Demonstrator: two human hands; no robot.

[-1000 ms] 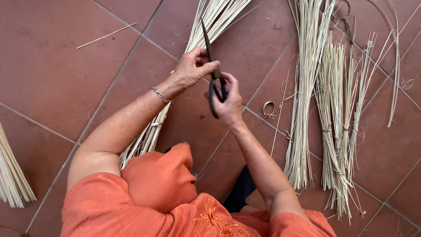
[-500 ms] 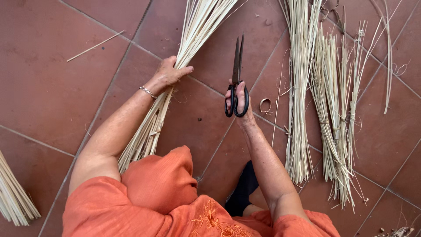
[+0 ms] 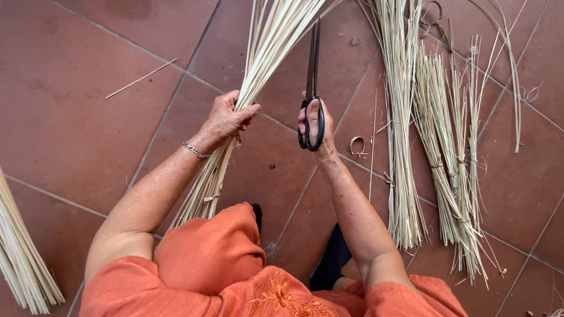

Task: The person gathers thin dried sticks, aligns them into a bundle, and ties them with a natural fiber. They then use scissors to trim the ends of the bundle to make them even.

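Note:
My left hand (image 3: 226, 117) grips a long bundle of pale reed strips (image 3: 267, 53) that runs from my orange-clad knee up to the top of the view. My right hand (image 3: 314, 126) holds black scissors (image 3: 311, 76) by the handles, blades closed and pointing upward, just right of the bundle and apart from it. A thin bracelet circles my left wrist.
Red-brown floor tiles (image 3: 88, 147) lie under everything. Two more tied reed bundles (image 3: 402, 117) (image 3: 452, 152) lie to the right. Another pale bundle (image 3: 20, 258) sits at the lower left edge. A single loose reed (image 3: 141, 78) and a small curled scrap (image 3: 356, 144) rest on the tiles.
My right hand has carried the scissors away from the left hand to the right and turned the blades upright. My left hand shifted onto the reed bundle and now grips it.

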